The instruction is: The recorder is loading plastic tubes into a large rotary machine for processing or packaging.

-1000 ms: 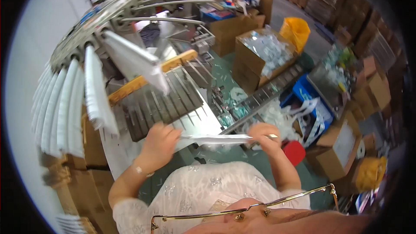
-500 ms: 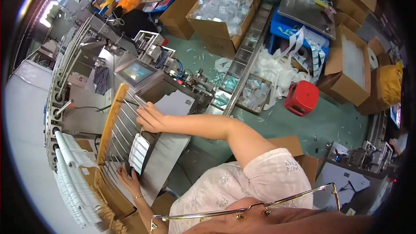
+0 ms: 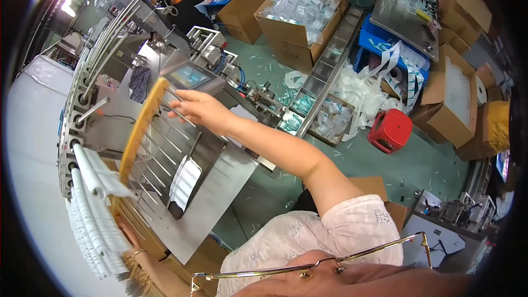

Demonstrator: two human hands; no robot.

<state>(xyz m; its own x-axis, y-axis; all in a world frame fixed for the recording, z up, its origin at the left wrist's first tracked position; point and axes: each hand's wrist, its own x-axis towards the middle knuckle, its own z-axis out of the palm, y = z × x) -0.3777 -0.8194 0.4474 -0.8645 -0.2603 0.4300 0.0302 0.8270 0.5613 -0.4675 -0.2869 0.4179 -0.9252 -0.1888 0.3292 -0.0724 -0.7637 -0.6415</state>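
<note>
Green floor spreads past the pale table, where I see a folded white sheet lying beside a yellow-barred rack. At its upper end my right hand has fingers loosely spread; the left hand, lower down, is too obscured to tell. I'd worry uneven support could tip the rack and crumple the sheet.

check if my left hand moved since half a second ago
Yes: your left hand has moved leftward relative to the metal table, from the dark plate to near the lower end of the yellow bar.
</note>
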